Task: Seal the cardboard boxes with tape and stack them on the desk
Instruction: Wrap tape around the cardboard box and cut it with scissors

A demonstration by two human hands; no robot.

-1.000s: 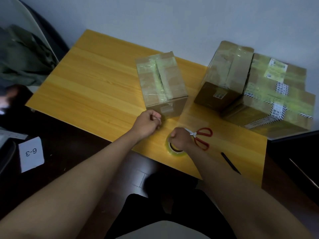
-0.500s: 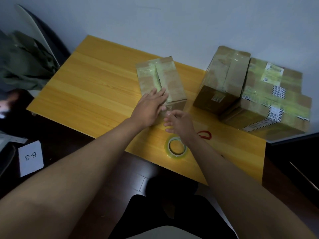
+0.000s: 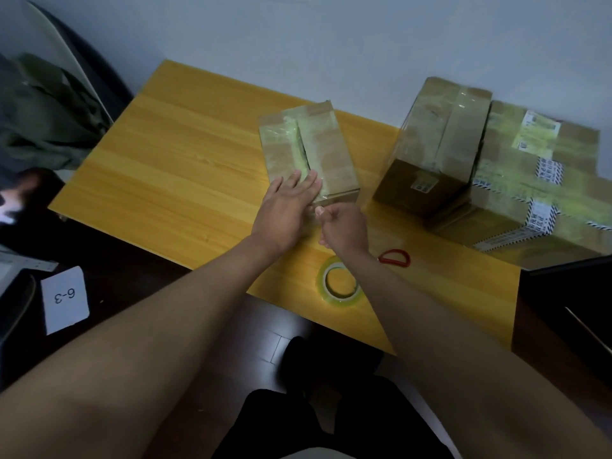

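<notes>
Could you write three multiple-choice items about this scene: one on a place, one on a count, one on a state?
1. Where does the tape roll lie?
A. on the small box
B. on the desk near its front edge
C. on the floor

2. How many boxes are on the desk?
A. two
B. three
C. five

3. How does the left hand lie?
A. flat, fingers straight, on the small box
B. curled round the scissors
C. hanging beside the desk

Key:
1 B, the roll lies flat on the wood under the right forearm.
2 B, one small box in the middle and two larger boxes at the right.
3 A, the straight fingers rest on the box top.
</notes>
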